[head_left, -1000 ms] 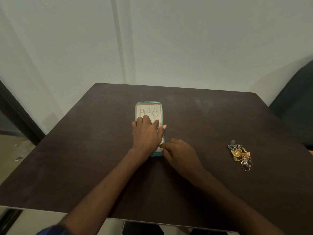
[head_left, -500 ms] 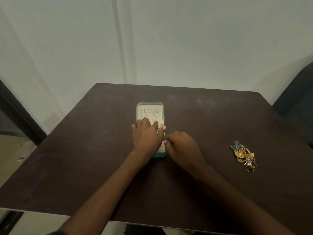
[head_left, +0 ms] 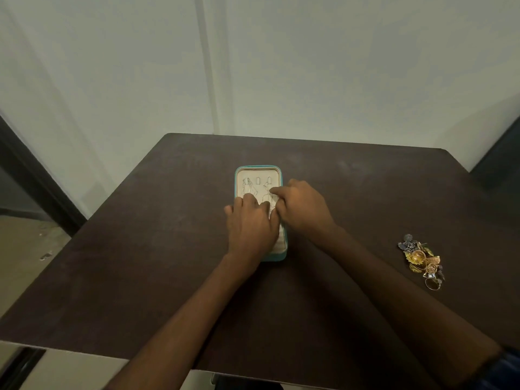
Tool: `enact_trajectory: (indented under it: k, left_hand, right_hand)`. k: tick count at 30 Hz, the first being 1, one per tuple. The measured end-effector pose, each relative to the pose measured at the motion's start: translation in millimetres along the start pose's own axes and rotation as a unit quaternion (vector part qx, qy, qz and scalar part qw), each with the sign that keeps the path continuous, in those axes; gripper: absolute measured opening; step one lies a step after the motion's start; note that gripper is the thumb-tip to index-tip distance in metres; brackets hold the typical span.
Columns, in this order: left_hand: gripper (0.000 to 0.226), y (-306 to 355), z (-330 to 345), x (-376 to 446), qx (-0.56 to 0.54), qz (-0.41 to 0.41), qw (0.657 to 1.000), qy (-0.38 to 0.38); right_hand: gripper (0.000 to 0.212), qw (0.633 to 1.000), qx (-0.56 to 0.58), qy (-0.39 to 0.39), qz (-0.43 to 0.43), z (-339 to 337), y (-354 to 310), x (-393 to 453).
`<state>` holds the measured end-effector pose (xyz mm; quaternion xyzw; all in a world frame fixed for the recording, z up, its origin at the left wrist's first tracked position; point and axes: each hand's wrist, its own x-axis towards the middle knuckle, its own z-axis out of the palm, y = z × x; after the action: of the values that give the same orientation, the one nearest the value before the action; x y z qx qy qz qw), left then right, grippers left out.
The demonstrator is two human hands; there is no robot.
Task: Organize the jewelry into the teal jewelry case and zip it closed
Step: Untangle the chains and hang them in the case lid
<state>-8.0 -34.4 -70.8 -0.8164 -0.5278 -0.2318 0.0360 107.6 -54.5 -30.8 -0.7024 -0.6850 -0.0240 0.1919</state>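
Note:
The teal jewelry case (head_left: 258, 168) lies open and flat in the middle of the dark table, its cream lining facing up with thin chains hung from small tabs at the far end. My left hand (head_left: 250, 228) rests palm down on the near half of the case, fingers spread. My right hand (head_left: 299, 208) is over the case's right side, its forefinger stretched onto the lining by a chain; whether it pinches anything I cannot tell. A pile of loose jewelry (head_left: 421, 259), gold and dark pieces with a ring, lies far to the right.
The dark brown table (head_left: 140, 263) stands against a pale wall. A dark chair back (head_left: 503, 153) shows past its far right corner. The table's near edge runs along the bottom left, with floor visible at the left.
My right hand has moved from the case's near right edge up and onto the lining at its far half. My left hand has stayed pressed on the case.

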Motion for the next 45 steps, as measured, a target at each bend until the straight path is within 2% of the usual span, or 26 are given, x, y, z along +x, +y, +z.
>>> enact_trajectory:
  k: [5, 10, 17, 22, 26, 30, 35, 41, 45]
  left_hand:
    - [0.037, -2, 5, -1, -0.005, -0.001, 1.0, 0.0]
    - [0.021, -2, 7, 0, -0.041, 0.029, 0.998, 0.029]
    - [0.014, -1, 7, -1, -0.087, 0.049, 0.994, 0.032]
    - [0.025, -2, 7, -1, -0.113, 0.047, 0.992, 0.03]
    - [0.03, -4, 7, 0, -0.126, 0.028, 0.991, 0.026]
    - [0.031, -6, 6, 0, -0.149, 0.004, 0.989, 0.017]
    - [0.028, -6, 8, 1, -0.149, 0.0, 0.989, -0.005]
    - [0.027, -8, 5, 2, -0.242, -0.053, 0.969, 0.018]
    - [0.032, -8, -2, -1, -0.29, -0.046, 0.954, 0.057]
  right_hand:
    - [0.032, 0.999, -0.025, -0.021, 0.004, 7, -1, 5]
    - [0.033, 0.998, 0.013, -0.053, 0.023, 14, -1, 8]
    - [0.031, 0.995, 0.06, -0.071, 0.026, 16, 7, 6]
    - [0.037, 0.993, 0.068, -0.094, 0.024, 19, 11, 7]
    - [0.047, 0.992, 0.098, -0.07, 0.026, 18, 10, 4]
    - [0.032, 0.995, 0.079, -0.017, 0.057, 15, 9, -3]
    - [0.031, 0.998, 0.048, -0.04, 0.033, 15, 10, -7]
    - [0.027, 0.994, 0.082, 0.016, 0.075, 11, 11, -9]
    - [0.026, 0.992, 0.095, 0.02, 0.079, 9, 11, -17]
